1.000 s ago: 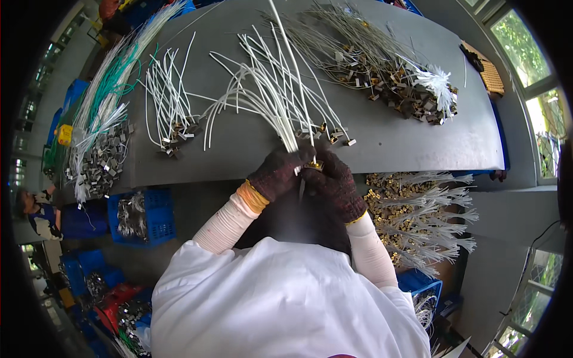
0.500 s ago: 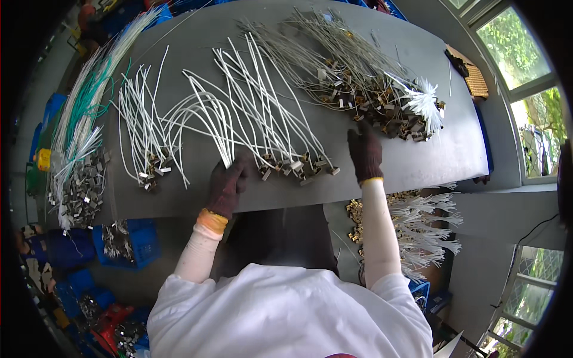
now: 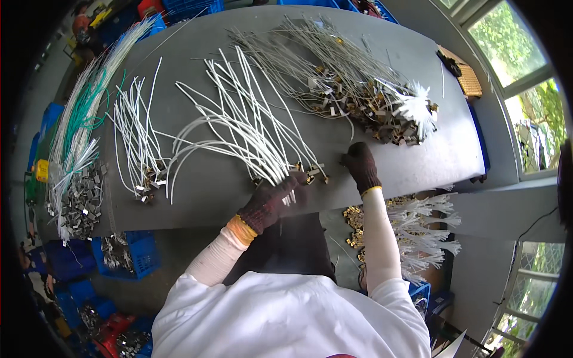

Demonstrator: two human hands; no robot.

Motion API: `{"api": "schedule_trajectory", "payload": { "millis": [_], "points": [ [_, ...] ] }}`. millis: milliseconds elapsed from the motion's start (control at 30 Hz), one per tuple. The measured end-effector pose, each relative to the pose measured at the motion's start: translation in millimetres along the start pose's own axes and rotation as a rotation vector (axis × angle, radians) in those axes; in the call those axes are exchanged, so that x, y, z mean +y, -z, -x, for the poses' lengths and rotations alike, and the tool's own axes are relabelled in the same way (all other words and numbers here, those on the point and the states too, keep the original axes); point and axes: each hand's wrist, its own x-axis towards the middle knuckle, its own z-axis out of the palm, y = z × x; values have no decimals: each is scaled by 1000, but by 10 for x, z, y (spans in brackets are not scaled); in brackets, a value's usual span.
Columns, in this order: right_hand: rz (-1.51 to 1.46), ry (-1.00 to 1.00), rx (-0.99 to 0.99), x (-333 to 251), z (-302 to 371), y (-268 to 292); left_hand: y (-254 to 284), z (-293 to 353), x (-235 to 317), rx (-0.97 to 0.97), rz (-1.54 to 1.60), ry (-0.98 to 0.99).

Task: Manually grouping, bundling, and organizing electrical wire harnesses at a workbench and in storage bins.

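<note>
My left hand (image 3: 270, 206), in a dark maroon knitted glove, is closed round a bundle of white cables (image 3: 253, 156) near the table's front edge. Their cut ends poke out below the fingers, and the cables arch away to the left. Behind them lies a pile of white cables (image 3: 242, 89) with small metal connectors (image 3: 314, 173) at the near end, just right of that hand. My right hand (image 3: 362, 168), gloved alike, is closed at the near side of a large heap of grey cables (image 3: 334, 65). A thin grey cable (image 3: 351, 126) curves from the heap to its fingers; the grip itself is hidden.
Another white cable group (image 3: 136, 113) lies left on the grey table (image 3: 197, 206). Further left are long white and green cables (image 3: 89, 101) and metal connectors (image 3: 80, 200). Bundled white cables (image 3: 427, 230) sit below the table at right; a blue crate (image 3: 140, 253) stands below left.
My left hand has moved right with the white cables, which now bend over further. My right hand has drawn back a little from the grey heap, with a thin cable trailing to it.
</note>
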Motion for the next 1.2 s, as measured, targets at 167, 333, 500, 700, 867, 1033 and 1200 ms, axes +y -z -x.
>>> {"api": "schedule_trajectory", "payload": {
  "millis": [167,333,500,700,867,1033,1200],
  "points": [
    [-685,105,-139,56,780,18,-273,-234,-297,-232,-5,-408],
    [-353,357,55,-52,1475,17,-586,-418,-412,51,0,-240],
    [-253,107,-118,-488,2016,163,-800,-497,-710,111,-229,-214],
    [-130,31,-27,30,2486,-245,-663,-804,-1455,-112,57,-222],
    [-626,-379,-470,341,3163,613,-513,-1003,-772,-282,794,232],
    [-647,-494,-426,1188,3943,580,-61,-1257,-314,-249,172,-272],
    [-707,-490,-425,1365,4123,491,37,-1110,199,-73,635,-111]
  ]
}}
